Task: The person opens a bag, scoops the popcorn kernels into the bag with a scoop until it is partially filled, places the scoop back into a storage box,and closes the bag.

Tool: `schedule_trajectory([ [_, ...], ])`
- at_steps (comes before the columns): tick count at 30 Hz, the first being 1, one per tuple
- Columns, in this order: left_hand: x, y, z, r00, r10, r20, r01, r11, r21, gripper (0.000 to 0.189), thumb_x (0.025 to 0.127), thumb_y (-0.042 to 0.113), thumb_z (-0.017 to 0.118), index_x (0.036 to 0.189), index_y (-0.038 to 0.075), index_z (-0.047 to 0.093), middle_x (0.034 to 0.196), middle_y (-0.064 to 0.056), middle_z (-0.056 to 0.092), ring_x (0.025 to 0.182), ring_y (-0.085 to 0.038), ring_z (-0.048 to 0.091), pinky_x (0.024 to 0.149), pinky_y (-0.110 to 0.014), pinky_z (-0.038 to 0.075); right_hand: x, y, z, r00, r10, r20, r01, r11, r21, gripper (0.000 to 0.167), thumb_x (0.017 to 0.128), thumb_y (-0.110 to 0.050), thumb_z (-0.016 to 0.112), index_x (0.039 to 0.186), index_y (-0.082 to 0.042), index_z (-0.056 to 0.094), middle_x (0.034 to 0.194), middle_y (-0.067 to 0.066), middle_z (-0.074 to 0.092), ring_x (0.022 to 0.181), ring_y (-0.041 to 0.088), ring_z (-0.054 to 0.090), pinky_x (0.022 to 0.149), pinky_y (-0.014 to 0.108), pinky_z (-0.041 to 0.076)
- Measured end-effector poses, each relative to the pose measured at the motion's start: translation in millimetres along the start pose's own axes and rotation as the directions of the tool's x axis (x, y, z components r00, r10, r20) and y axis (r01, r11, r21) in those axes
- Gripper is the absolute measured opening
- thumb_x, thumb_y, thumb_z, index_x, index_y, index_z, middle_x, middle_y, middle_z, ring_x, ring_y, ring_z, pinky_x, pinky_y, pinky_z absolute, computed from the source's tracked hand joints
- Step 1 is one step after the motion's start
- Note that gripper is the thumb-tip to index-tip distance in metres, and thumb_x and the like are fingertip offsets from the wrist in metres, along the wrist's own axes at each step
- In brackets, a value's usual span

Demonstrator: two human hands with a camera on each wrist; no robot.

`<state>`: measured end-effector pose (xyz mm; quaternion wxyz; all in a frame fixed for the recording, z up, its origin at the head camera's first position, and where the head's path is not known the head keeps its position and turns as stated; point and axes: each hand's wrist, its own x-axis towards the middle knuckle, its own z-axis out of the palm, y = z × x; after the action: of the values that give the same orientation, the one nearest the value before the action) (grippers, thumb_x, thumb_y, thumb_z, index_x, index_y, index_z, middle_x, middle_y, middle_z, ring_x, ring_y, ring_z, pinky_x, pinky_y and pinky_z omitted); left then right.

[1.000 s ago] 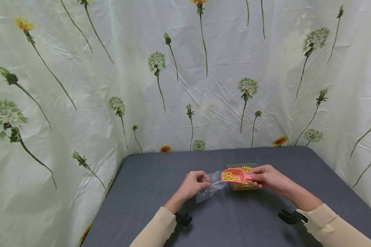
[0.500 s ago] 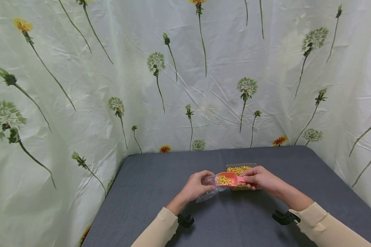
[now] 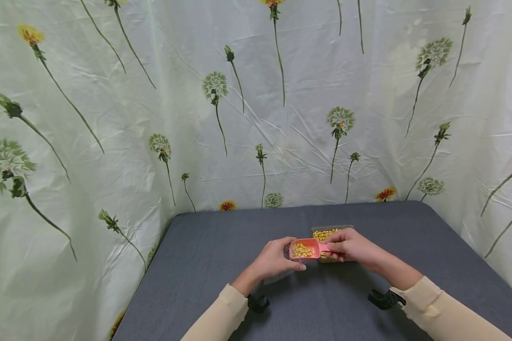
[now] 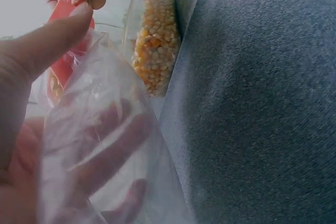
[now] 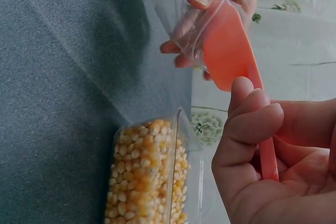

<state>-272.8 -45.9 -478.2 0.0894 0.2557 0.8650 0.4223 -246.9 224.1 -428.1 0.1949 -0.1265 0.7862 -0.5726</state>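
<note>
Right-hand grip (image 3: 351,246) pinches the pink scoop (image 3: 313,246), long axis crosswise, bowl pointing left.

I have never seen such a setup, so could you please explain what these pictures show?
No machine here: a person is working bare-handed. The wide view is taken from the head, looking forward and down; the two close views are from the left and right wrists. On the table stands a clear box of corn kernels. The right hand holds a pink scoop with more kernels in it. The left hand holds a clear bag, with the scoop's front at its mouth.
</note>
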Motion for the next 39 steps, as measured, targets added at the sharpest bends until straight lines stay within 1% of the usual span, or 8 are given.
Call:
schedule_trajectory([
  [6,1.6,-1.5,-2.6,0.999,-0.021,0.051,0.019,0.999,0.044,0.06,0.076,0.05,0.087,0.119,0.015,0.065,0.087,0.011,0.063,0.072,-0.008,0.057,0.062,-0.026,0.046,3.2,-6,7,0.999,-0.027,-0.026,0.025,0.997,-0.071,0.025,0.102,-0.01,0.058,0.119,0.006,0.069,0.074,0.006,0.061,0.062,0.015,0.05,0.055,0.026,0.046],
  [13,3.6,-2.7,-4.1,0.997,0.038,0.067,-0.038,0.999,0.002,0.054,0.078,0.047,0.085,0.117,0.016,0.063,0.089,0.009,0.063,0.074,-0.009,0.058,0.062,-0.027,0.049,4.6,-13,15,0.997,-0.054,-0.061,0.043,0.985,-0.169,0.021,0.101,-0.009,0.06,0.114,0.002,0.073,0.072,0.007,0.061,0.059,0.017,0.05,0.054,0.03,0.046],
  [17,2.7,-4.0,-3.4,0.997,0.058,0.05,-0.056,0.998,-0.037,0.05,0.079,0.043,0.084,0.118,0.02,0.062,0.094,0.01,0.063,0.079,-0.009,0.059,0.066,-0.027,0.051,6.7,-21,19,0.991,-0.115,-0.073,0.09,0.953,-0.289,0.019,0.101,-0.008,0.059,0.11,-0.003,0.076,0.07,0.009,0.059,0.056,0.017,0.048,0.052,0.029,0.044],
  [22,1.9,-2.7,-3.0,0.995,0.096,-0.01,-0.097,0.992,-0.08,0.048,0.079,0.04,0.084,0.118,0.023,0.06,0.099,0.01,0.064,0.084,-0.01,0.06,0.071,-0.028,0.053,7.9,-31,25,0.975,-0.206,-0.083,0.15,0.885,-0.441,0.019,0.099,-0.005,0.06,0.107,-0.006,0.077,0.07,0.006,0.059,0.053,0.013,0.043,0.05,0.026,0.039],
  [27,1.6,-0.9,-4.0,0.992,0.106,-0.068,-0.113,0.988,-0.109,0.05,0.078,0.039,0.085,0.119,0.026,0.06,0.101,0.01,0.064,0.086,-0.01,0.061,0.073,-0.028,0.053,6.0,-42,34,0.938,-0.337,-0.078,0.233,0.781,-0.579,0.016,0.097,-0.004,0.064,0.104,-0.009,0.078,0.077,-0.004,0.066,0.058,0.009,0.048,0.054,0.025,0.044],
  [31,1.8,-1.7,-3.7,0.989,0.114,-0.097,-0.126,0.982,-0.138,0.053,0.077,0.041,0.087,0.12,0.028,0.058,0.105,0.009,0.063,0.09,-0.011,0.062,0.076,-0.029,0.054,6.1,-47,40,0.872,-0.489,-0.028,0.33,0.629,-0.704,0.011,0.094,-0.004,0.07,0.099,-0.01,0.077,0.086,-0.007,0.068,0.07,0.007,0.058,0.065,0.027,0.052],
  [35,3.6,-4.2,-1.4,0.983,0.122,-0.134,-0.141,0.979,-0.145,0.057,0.076,0.043,0.088,0.121,0.031,0.056,0.111,0.011,0.062,0.097,-0.01,0.061,0.079,-0.029,0.054,7.7,-50,45,0.819,-0.572,0.036,0.374,0.486,-0.79,0.015,0.09,0.001,0.073,0.1,-0.01,0.077,0.086,-0.004,0.064,0.075,0.007,0.06,0.069,0.027,0.054],
  [39,5.3,-4.9,0.4,0.974,0.131,-0.183,-0.154,0.981,-0.119,0.058,0.075,0.04,0.09,0.121,0.031,0.056,0.113,0.011,0.058,0.1,-0.01,0.059,0.081,-0.028,0.054,9.3,-51,46,0.8,-0.595,0.077,0.391,0.42,-0.819,0.022,0.087,0.007,0.072,0.102,-0.009,0.077,0.087,-0.002,0.064,0.075,0.008,0.06,0.067,0.026,0.053],
])
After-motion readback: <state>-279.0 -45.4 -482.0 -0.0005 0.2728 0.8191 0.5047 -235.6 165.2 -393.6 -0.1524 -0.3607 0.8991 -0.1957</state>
